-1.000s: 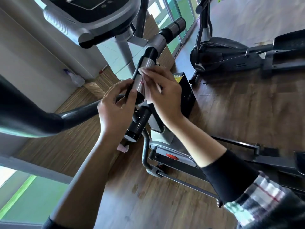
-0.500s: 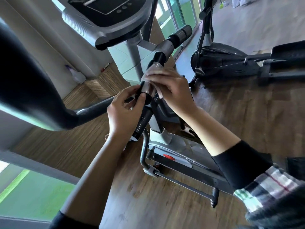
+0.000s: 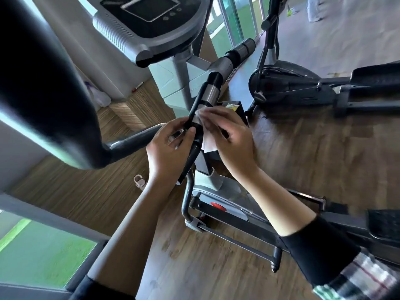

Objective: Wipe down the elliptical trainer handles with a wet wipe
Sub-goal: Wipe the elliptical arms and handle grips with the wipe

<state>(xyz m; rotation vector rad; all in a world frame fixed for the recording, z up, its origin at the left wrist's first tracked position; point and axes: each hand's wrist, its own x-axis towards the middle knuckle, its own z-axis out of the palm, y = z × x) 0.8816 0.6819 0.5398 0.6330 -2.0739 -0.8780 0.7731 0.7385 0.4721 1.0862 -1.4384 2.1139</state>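
The elliptical's fixed handle [image 3: 213, 89] is a black bar with silver sensor bands, running from the console post down toward me. My left hand [image 3: 167, 146] grips its lower black part, thumb over the top. My right hand [image 3: 229, 135] holds a white wet wipe [image 3: 207, 139] pressed against the handle's right side at the lower silver band; part of the wipe hangs below my fingers. The far end of the handle [image 3: 242, 50] sticks out to the upper right. A large black moving arm [image 3: 43, 83] fills the left of the view.
The console [image 3: 151, 16] sits above the handle. A second machine [image 3: 303, 87] stands at the right on the wood floor. A dark box with a yellow pack [image 3: 234, 106] lies behind my right hand. A small pink object [image 3: 138, 180] and a spray bottle [image 3: 99, 96] are at the left.
My right hand has slid the wipe down the handle from the upper silver band to the lower one. My left hand has stayed gripping the lower part. The view has shifted.
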